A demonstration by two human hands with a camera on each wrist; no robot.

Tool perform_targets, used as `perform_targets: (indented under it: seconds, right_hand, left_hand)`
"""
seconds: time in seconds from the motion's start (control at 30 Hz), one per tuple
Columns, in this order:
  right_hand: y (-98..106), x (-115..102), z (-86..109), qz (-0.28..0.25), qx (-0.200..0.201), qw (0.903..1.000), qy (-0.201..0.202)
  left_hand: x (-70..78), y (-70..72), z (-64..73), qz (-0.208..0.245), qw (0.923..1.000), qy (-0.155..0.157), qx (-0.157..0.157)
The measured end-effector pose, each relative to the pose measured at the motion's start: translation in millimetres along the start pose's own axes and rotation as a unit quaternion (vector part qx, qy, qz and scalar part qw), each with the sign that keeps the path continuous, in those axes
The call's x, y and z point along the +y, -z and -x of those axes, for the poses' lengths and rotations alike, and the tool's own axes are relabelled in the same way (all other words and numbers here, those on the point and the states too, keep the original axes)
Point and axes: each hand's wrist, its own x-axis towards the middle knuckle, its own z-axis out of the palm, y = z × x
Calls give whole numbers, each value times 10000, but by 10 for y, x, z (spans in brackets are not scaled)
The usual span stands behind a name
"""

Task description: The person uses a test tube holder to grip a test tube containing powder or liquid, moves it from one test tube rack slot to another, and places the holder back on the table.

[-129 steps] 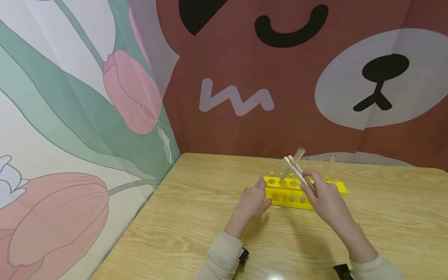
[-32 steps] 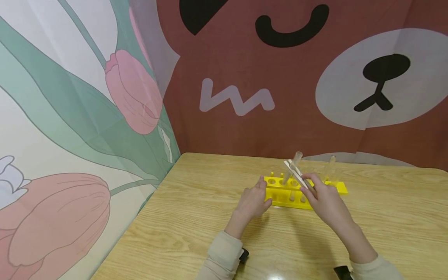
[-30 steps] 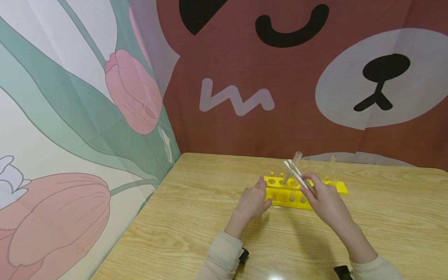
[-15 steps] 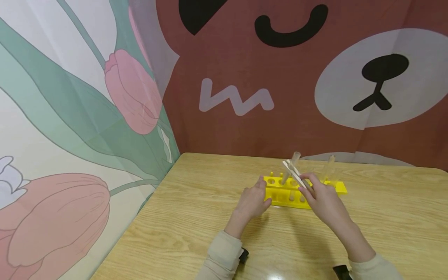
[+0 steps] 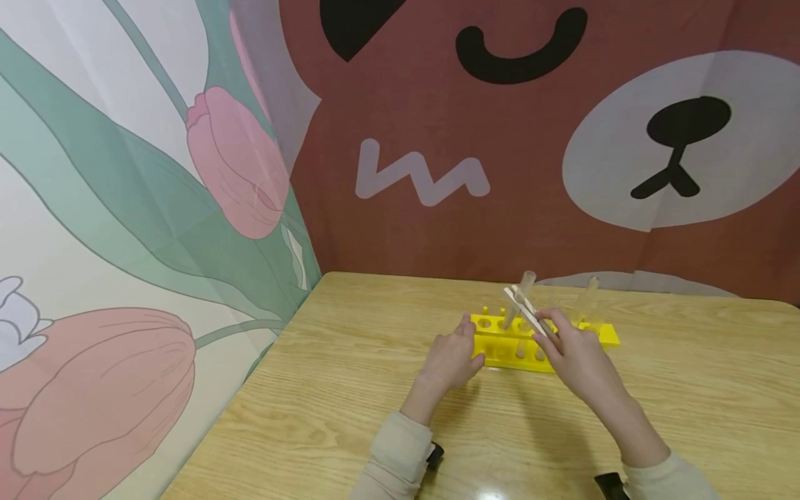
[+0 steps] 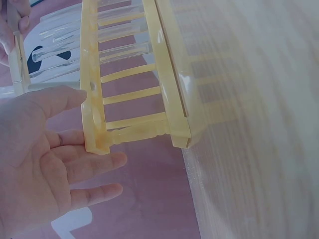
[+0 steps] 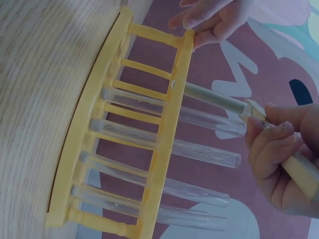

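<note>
A yellow test tube rack (image 5: 609, 335) stands on the table. My left hand (image 5: 451, 357) holds its left end, with the thumb and fingers at the upper board in the left wrist view. My right hand (image 5: 584, 361) grips a wooden test tube clamp (image 5: 530, 316). The clamp's jaws are around the upper part of a clear test tube (image 5: 528, 280), which leans to the right. In the right wrist view the lower end of this tube (image 7: 214, 98) is right at a hole in the upper board; nothing of it shows between the boards.
Several other test tubes (image 7: 207, 153) stand in the rack, to the right of the clamped one. Short yellow pegs (image 5: 485, 310) rise along its back edge. The wood-grain table (image 5: 350, 361) meets a printed bear backdrop (image 5: 400, 239) behind.
Since the earliest frame, the clamped test tube has come down and tilted more upright, its lower end now at a rack hole. Both hands have hardly moved in the last half second.
</note>
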Motion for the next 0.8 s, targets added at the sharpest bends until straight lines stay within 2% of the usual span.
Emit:
perform_targets:
  seconds: [0.3,0.8]
  right_hand:
    - [-7,-3,4,4,16,10000,58]
    - [-25,0,-5,37,-26,10000,87]
  left_hand:
    - [-11,-23,-6,1,10000,-26,93]
    - [-9,-11,-10,46,10000,23,64]
